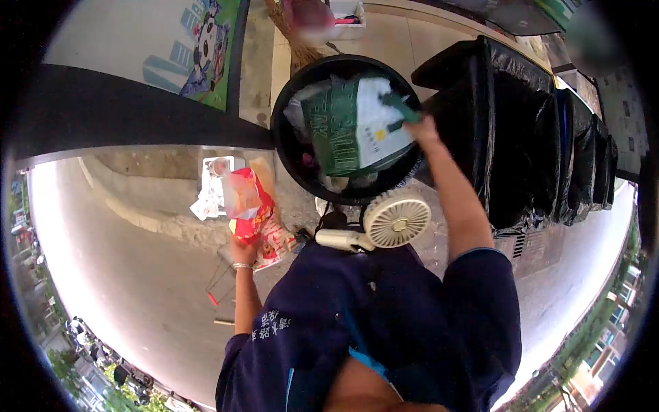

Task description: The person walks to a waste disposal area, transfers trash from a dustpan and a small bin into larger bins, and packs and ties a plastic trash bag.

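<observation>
My left hand (pixel 246 251) is closed round the lower end of a red and yellow package (pixel 252 211), out to the left of my body. A white box with crumpled paper (pixel 218 184) and a red-and-white patterned wrapper (pixel 276 242) are close by. At the upper right, my right hand (pixel 423 130) grips the green handle of a green and white shopping bag (pixel 343 130). That bag is over the mouth of a round black bin (pixel 283 154). Plastic rubbish (pixel 296 106) shows around the bag inside the bin. My right fingers are partly blurred.
A cream handheld fan (pixel 397 220) hangs at my waist, near the bin. Several black bag-lined bins (pixel 525 137) stand in a row to the right. A straw broom (pixel 295 48) and a white foam box (pixel 349 12) are behind the round bin. Thin tongs (pixel 218 281) lie on the ground at left.
</observation>
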Demonstrator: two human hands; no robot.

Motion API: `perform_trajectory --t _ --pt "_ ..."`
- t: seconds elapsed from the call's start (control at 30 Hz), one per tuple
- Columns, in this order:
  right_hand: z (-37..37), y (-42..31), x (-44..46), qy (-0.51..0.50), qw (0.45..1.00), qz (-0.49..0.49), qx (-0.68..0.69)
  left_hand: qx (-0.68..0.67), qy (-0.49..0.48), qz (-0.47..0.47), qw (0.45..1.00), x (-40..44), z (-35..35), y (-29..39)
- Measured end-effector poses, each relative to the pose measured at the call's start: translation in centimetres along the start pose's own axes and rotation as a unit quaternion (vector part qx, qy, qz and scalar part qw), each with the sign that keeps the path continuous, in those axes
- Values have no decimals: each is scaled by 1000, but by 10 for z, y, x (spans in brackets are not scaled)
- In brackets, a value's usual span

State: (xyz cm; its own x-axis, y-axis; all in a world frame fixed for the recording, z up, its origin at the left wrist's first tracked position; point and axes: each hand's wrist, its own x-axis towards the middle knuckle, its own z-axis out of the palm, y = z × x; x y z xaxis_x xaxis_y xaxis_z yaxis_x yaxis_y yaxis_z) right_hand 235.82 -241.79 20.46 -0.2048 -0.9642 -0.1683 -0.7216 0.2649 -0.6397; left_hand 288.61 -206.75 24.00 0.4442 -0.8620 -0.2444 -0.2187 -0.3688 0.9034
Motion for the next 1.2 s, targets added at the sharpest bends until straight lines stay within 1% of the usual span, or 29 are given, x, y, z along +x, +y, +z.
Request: perform_trajectory --t 0.03,0.07,0.1,0.13,0.17,0.2,0.27,0.3,0.37,0.4,0.47,0.57,0.6,0.63,0.7,0.73,0.77,0.8,0.83,0.87,0.9,0.97,1.0,1.03,1.07,1.1,1.13,1.17,1.2 --pt "14 -5 -27 -51 997 -25 -43 2 -2 3 1000 -4 -7 2" --pt "26 -33 -54 -33 990 14 -138 6 0 8 1000 -9 -15 -1" --pt "25 -75 -84 31 989 15 -141 11 3 12 1000 -12 -22 -1" --pt "25 -103 -97 123 977 -109 -133 12 1 15 1000 -14 -28 -1" --pt "21 -133 -113 162 950 -213 -159 13 3 -7 1000 -15 -34 -2" --pt "30 -148 -125 86 939 -292 -162 16 3 -30 999 -17 -43 -2" --pt "45 -176 -156 46 872 -424 -239 63 -9 -29 998 -10 -60 -28" --pt "58 -169 -159 48 875 -419 -236 105 -16 -30 994 -5 -66 -36" --pt "84 -155 -158 -199 876 -290 -331 137 -28 19 990 -6 -67 -1" --pt "99 -134 -152 -195 878 -288 -329 101 -30 12 994 -6 -63 18" --pt "116 -89 -139 -283 868 -279 -298 66 -34 9 997 5 -59 29" --pt "111 -102 -113 -313 858 -273 -304 114 -91 62 987 25 -62 20" --pt "107 -113 -113 -342 853 -260 -294 92 -122 -18 988 39 -63 3" --pt "98 -122 -118 -343 855 -258 -290 23 -164 4 986 60 -51 3" --pt "82 -133 -129 -301 923 -190 -145 109 -194 76 972 78 5 114" --pt "91 -112 -130 -248 931 -257 77 150 -205 113 961 86 34 172" --pt "81 -123 -143 -253 928 -260 80 -137 -186 104 967 89 62 186" --pt "48 -145 -158 -354 874 -147 298 -166 -195 67 964 117 84 178" --pt "28 -158 -173 -429 754 -29 496 -195 -203 29 959 140 103 170" --pt "34 -173 -184 -395 696 -120 588 -223 -212 20 951 144 123 182" --pt "23 -181 -193 -366 695 -123 607 -253 -230 10 940 142 145 198" --pt "31 -182 -199 -269 690 -4 672 -260 -267 5 928 147 166 213" --pt "11 -200 -201 -245 694 0 678 -194 -252 64 946 164 175 202" --pt "16 -208 -200 -185 760 -3 623 -131 -234 127 955 182 183 191" --pt "20 -208 -194 -154 808 -8 569 -253 -245 87 932 191 191 182" --pt "15 -216 -189 -103 880 -8 464 -224 -230 96 942 190 194 192" --pt "28 -209 -182 -31 876 -60 477 -195 -215 104 951 188 196 204" --pt "27 -211 -175 34 896 -73 436 -209 -194 173 943 166 203 237" --pt "41 -207 -163 79 890 -68 443 -252 -225 182 923 172 203 237"
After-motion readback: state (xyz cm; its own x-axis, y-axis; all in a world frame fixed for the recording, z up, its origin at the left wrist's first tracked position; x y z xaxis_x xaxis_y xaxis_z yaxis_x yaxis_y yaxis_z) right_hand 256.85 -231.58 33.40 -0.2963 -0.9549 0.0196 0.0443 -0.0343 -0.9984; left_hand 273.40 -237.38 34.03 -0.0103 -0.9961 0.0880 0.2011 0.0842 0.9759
